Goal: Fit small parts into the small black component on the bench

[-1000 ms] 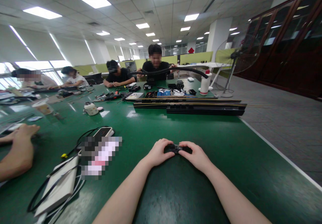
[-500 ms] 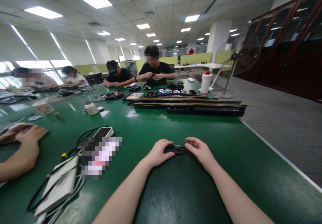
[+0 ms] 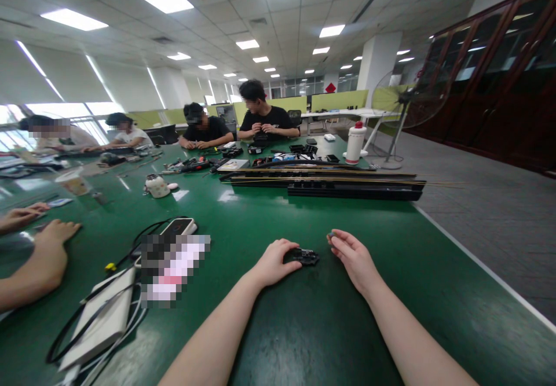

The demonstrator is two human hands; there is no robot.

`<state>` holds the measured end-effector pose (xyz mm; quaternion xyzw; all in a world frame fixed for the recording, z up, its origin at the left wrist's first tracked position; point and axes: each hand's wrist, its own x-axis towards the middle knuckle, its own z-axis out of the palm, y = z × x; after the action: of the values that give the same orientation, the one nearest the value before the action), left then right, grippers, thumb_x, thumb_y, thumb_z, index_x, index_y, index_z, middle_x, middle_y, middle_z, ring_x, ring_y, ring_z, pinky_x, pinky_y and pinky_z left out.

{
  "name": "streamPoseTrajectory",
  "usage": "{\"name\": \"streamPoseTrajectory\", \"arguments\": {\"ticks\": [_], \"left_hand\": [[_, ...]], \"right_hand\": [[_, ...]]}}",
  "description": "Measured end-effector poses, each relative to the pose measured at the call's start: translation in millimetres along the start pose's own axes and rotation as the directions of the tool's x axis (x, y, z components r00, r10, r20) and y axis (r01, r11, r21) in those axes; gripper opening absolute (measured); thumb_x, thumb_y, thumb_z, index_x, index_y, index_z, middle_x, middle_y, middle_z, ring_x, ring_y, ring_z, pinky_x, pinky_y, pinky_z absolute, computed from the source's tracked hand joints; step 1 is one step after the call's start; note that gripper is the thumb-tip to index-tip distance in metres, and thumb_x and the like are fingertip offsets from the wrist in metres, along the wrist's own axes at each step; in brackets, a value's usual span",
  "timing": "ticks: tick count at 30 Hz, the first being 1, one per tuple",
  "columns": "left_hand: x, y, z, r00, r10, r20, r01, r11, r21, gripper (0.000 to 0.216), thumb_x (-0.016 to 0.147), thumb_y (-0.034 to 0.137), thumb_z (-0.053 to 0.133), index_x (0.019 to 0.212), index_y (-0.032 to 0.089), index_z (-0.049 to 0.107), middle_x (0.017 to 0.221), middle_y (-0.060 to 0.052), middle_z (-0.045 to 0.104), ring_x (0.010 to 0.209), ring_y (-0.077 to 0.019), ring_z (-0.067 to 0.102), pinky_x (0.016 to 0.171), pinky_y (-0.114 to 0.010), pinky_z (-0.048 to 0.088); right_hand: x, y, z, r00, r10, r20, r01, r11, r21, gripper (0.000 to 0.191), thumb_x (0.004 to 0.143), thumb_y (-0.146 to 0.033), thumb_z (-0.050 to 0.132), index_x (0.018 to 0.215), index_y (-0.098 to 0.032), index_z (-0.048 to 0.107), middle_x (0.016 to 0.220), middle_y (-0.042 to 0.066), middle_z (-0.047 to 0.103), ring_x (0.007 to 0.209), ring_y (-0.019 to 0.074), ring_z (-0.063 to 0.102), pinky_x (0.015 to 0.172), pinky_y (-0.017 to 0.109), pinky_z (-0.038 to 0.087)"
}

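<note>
My left hand (image 3: 274, 261) rests on the green table (image 3: 304, 316) with its fingers curled round a small black part (image 3: 305, 255). My right hand (image 3: 353, 254) sits a little to the right of that part, apart from it. Its thumb and fingertips pinch a tiny piece (image 3: 331, 235) too small to name.
A white flat device with black cables (image 3: 102, 322) lies at my left, beside a phone-like device (image 3: 178, 227). Long black rails (image 3: 330, 182) span the table ahead. Another person's hands (image 3: 39, 247) rest at the left edge. Several people sit at the far end. A white bottle (image 3: 355, 143) stands there.
My right hand let go of the black part and drew away to the right, pinching a tiny piece. My left hand kept its hold. The far person lowered a long black hose.
</note>
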<state>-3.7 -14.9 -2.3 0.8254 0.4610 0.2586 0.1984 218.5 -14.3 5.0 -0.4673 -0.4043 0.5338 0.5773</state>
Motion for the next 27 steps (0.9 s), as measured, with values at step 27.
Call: {"name": "streamPoseTrajectory", "arguments": {"ticks": [27], "left_hand": [[-0.4, -1.5, -0.3, 1.0, 0.004, 0.002, -0.004, 1.0, 0.005, 0.04, 0.076, 0.031, 0.069, 0.113, 0.021, 0.06, 0.108, -0.007, 0.062, 0.102, -0.0234, 0.055, 0.092, -0.037, 0.042]], "right_hand": [[3.2, 0.5, -3.8, 1.0, -0.01, -0.001, 0.01, 0.997, 0.08, 0.04, 0.06, -0.042, 0.076, 0.093, -0.023, 0.063, 0.096, 0.005, 0.071, 0.091, 0.0218, 0.066, 0.072, 0.032, 0.053]]}}
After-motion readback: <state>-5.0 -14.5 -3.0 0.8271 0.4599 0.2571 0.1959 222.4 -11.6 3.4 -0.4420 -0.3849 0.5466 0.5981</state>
